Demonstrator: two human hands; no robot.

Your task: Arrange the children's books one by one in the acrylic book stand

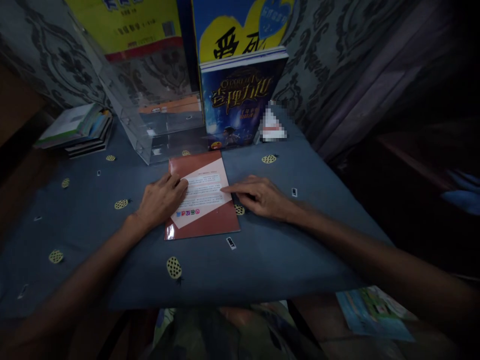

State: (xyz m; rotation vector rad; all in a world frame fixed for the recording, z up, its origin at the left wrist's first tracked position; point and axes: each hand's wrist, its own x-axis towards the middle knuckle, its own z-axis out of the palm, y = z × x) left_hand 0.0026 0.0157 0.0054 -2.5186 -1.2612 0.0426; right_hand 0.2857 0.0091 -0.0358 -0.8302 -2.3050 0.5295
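Booklet (210, 225) flat on worktop (142, 265), before standing books (240, 105). Left hand (161, 197) rests on it, likely for steadying; right hand (264, 197) points at text, maybe marking place. Both grips apart, clamping nothing.

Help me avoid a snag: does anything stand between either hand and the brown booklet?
Nothing visible does. The left hand lies on the left side of the booklet, and the right hand points in over its right edge. The dark blue book stands beyond the far edge.
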